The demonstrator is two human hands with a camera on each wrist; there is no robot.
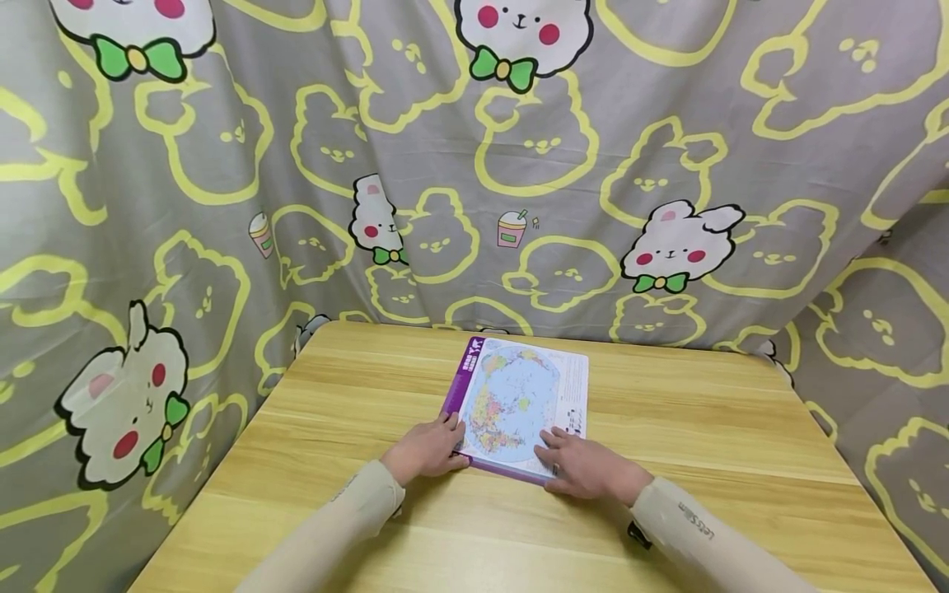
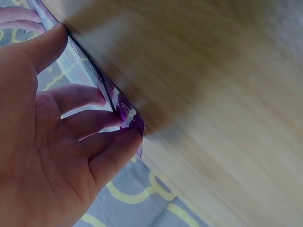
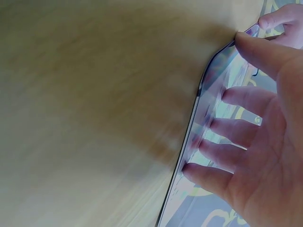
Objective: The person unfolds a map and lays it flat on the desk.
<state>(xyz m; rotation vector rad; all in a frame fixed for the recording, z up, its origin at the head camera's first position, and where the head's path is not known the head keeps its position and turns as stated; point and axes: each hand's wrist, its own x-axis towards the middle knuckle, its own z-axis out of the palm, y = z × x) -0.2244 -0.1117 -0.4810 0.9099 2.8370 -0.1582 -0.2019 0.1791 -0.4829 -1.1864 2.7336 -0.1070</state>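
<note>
A thin flat board printed with a world map [image 1: 524, 395] lies on the wooden table, a purple band along its left side. At its near left corner is my left hand [image 1: 430, 445]. In the left wrist view, the left fingertips [image 2: 116, 118] touch the board's purple edge [image 2: 125, 106], with the thumb farther along the rim. My right hand [image 1: 586, 463] rests on the near right corner, fingers spread over the map. The right wrist view shows the right fingertips [image 3: 191, 170] on the board's surface [image 3: 208, 101] and the thumb at its corner.
The wooden table [image 1: 704, 428] extends around the board on all sides. A grey curtain [image 1: 445, 280] with yellow outlines and cartoon rabbits hangs behind the table and along both sides. A small black object [image 1: 638, 535] shows under the right sleeve.
</note>
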